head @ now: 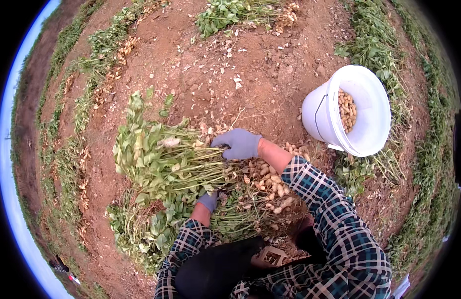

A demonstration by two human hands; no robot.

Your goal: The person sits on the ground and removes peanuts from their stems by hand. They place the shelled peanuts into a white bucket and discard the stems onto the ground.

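Observation:
Uprooted peanut plants [155, 160] lie before me with their leaves to the left and their roots to the right. My right hand [238, 144], in a grey glove, has its fingers closed on a few stems at the upper edge of the pile. Lower down, my left hand [209, 201], gloved too, reaches under the stems; its fingers are hidden, so its hold is unclear. Peanuts in their shells [274, 182] cluster beneath and beside my right forearm. A white plastic bucket [314, 112], tilted in this view, stands to the right and holds some peanuts [347, 111].
Another bunch of peanut plants [230, 15] lies at the top on reddish soil [260, 78]. Rows of plants run along the left [80, 108] and right [380, 48]. A small wooden frame-like object [273, 256] sits near my legs.

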